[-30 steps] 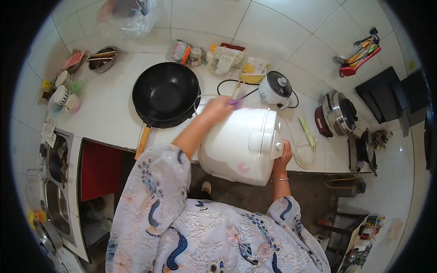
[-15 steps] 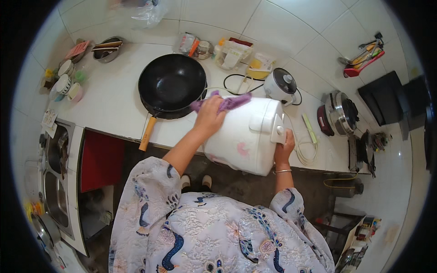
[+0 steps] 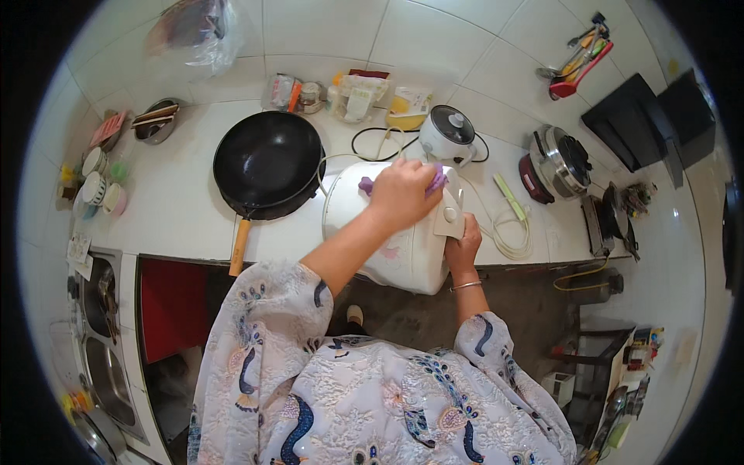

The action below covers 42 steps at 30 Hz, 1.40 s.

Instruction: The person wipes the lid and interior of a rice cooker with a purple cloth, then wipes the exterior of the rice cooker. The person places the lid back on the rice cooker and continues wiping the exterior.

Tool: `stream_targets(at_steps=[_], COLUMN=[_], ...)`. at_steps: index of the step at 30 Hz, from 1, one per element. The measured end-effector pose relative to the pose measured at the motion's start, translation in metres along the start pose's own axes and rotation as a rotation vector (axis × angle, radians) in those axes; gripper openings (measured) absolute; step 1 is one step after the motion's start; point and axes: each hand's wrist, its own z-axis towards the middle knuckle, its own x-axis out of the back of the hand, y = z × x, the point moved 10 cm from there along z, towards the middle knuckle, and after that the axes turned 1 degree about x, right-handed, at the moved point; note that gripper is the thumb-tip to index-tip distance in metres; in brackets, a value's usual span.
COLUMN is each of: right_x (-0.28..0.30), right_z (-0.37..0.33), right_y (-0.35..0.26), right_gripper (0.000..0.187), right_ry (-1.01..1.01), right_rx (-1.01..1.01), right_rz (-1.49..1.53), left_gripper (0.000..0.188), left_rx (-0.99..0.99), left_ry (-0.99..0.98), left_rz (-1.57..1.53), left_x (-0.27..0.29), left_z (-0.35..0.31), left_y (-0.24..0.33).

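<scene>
A white rice cooker [image 3: 358,232] with a pink flower print is tilted at the counter's front edge, partly over it. My left hand [image 3: 403,192] is closed on a purple cloth [image 3: 439,180] and presses it against the cooker's upper side, close to the lid latch [image 3: 449,213]. Part of the cloth lies hidden under the fingers. At the cooker's right end my right hand [image 3: 463,242] grips it beside the latch, a bangle on the wrist. The fingers of that hand are partly hidden behind the cooker.
A black wok [image 3: 267,163] with a wooden handle stands left of the cooker. Behind are a small white electric pot [image 3: 451,133] and food packets [image 3: 360,97]. A power strip [image 3: 510,195] with coiled cord lies right. The sink [image 3: 108,364] is far left.
My left hand has slid the purple cloth rightward over the cooker toward the latch. The view has shifted, and the cooker sits at a slightly different tilt. My right hand keeps its hold.
</scene>
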Motion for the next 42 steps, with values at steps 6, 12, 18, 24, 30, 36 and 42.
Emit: stream_targets(at_steps=[6, 12, 18, 24, 30, 36, 42], right_x=[0.004, -0.007, -0.009, -0.010, -0.014, -0.013, -0.013], right_z=[-0.001, 0.002, 0.012, 0.020, 0.012, 0.013, 0.009], right_y=[0.012, -0.003, -0.022, -0.003, -0.004, -0.019, -0.012], right_gripper=[0.012, 0.016, 0.015, 0.010, 0.012, 0.014, 0.011], right_ry=[0.031, -0.028, -0.001, 0.003, -0.069, -0.010, -0.016], right_rx=[-0.113, -0.062, 0.031, -0.002, 0.033, 0.003, 0.005], right_rz=[-0.050, -0.039, -0.087, -0.042, -0.077, -0.053, -0.065], left_gripper=[0.028, 0.031, 0.048, 0.053, 0.047, 0.025, 0.027], left_rx=[0.199, -0.018, -0.093, -0.072, -0.111, -0.006, 0.159], left_ry=[-0.089, 0.018, 0.076, 0.076, 0.234, -0.031, -0.040], left_rz=[0.116, -0.299, -0.078, 0.032, -0.196, -0.112, -0.137], left_x=[-0.022, 0.012, 0.024, 0.026, 0.039, 0.006, -0.007], left_z=[0.014, 0.013, -0.052, -0.145, -0.066, 0.007, 0.012], left_y=[-0.095, -0.036, 0.006, -0.014, 0.017, -0.005, -0.045])
